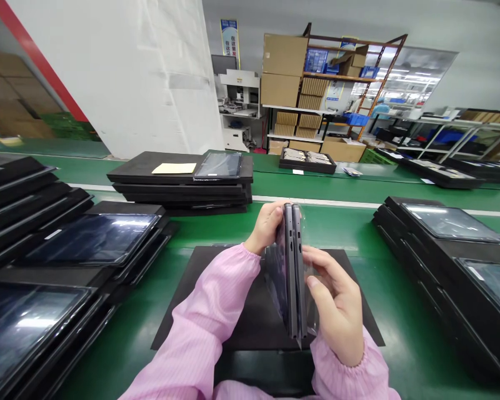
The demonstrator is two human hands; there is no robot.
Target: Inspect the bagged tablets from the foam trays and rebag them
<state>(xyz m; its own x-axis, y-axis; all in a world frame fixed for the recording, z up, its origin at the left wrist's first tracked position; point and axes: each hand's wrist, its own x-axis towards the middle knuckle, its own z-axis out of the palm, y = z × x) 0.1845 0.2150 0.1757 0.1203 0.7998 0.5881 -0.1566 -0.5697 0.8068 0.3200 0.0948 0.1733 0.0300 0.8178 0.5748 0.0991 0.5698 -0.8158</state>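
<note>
Two thin grey tablets (290, 272) stand on edge side by side between my hands, their port edges turned toward me. Clear plastic film hangs loose about them. My left hand (268, 225) is closed around their far upper end, thumb on the left face. My right hand (335, 300) is closed at the right face, thumb and fingers at the film (311, 311). Its fingertips are partly hidden behind the tablets. Beneath lies a flat black foam sheet (200, 300) on the green work surface (383, 311).
Black trays with film-covered tablets (95, 239) are stacked at the left, and more trays (420, 261) at the right. Behind my hands stands a tray stack (183, 189) bearing a yellow paper (174, 168) and a tablet (219, 165). A tray of small parts (307, 160) lies farther back.
</note>
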